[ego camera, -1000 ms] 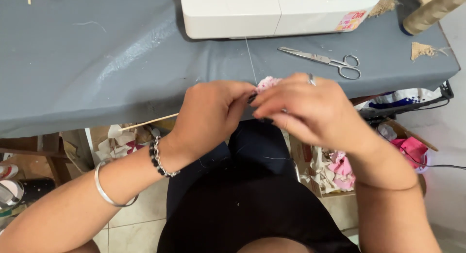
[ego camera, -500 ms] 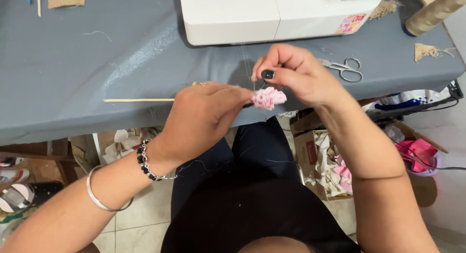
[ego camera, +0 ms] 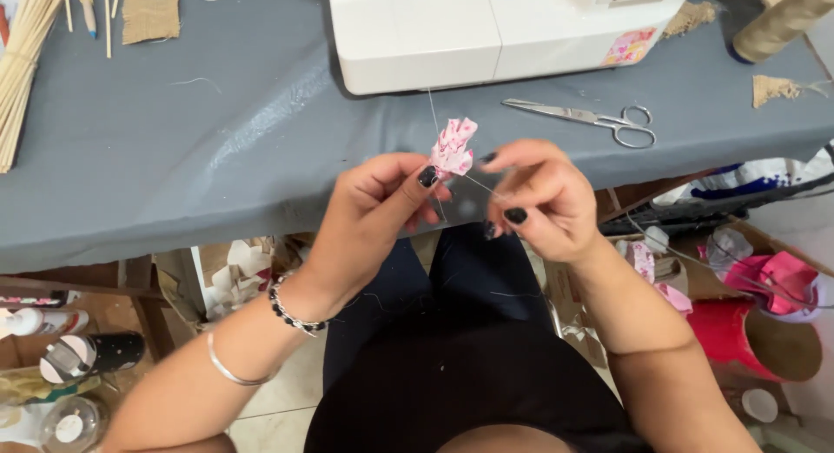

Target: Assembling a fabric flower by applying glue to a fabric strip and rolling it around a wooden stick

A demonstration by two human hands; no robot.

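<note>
**A:** Head view. State the position of the work item.

**B:** The gathered pink floral fabric piece is held above the front edge of the grey table cover, in front of the white sewing machine. The left hand pinches its lower end between thumb and fingers, clamped on the fabric. The bundle's long axis runs nearly upright, tilted slightly to the right, with the ruffled end at the top.

**A:** And the right hand?

**B:** The right hand sits just beside the fabric, to its right and a little lower. Its fingertips are pressed together on a fine thread. The thread runs from the fabric's base down and right into that pinch. A second strand rises from the fabric toward the machine.

**A:** Which hand is nearer the fabric?

**B:** The left hand: it is in contact. The right hand touches only the thread, and the fabric lies up and to the left of that grip.

**A:** Surrounding items?

**B:** Steel scissors lie on the cover to the right, apart from both hands. Wooden sticks and a burlap square lie at the far left. A spool of tan thread is at the upper right. Pink scraps sit below the table at right.
</note>
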